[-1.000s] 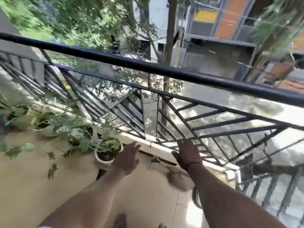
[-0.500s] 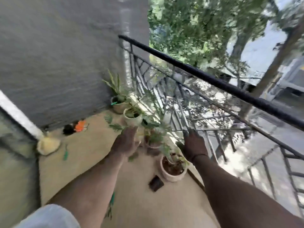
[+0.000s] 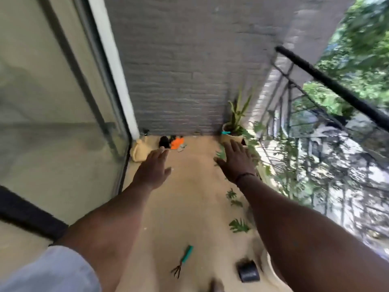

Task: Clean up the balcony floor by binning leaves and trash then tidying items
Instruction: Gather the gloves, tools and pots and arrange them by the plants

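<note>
- Daylight came from your right, through the railing (image 3: 328,83); floor (image 3: 189,207) evenly lit, soft shadows.
- You got motion blur throughout, worst on the foliage (image 3: 362,49).
- Wide-angle bending at the edges; glass door (image 3: 52,123) showed hazy reflections.

Grey brick wall (image 3: 189,60), beige floor (image 3: 189,207), orange item (image 3: 177,143), teal-handled rake (image 3: 185,258).

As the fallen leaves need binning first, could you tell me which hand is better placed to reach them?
Probably the right hand. The green leaves lie along the railing side of the floor, under the right arm, while the left hand hovers nearer the glass door. Both are open and empty.
</note>
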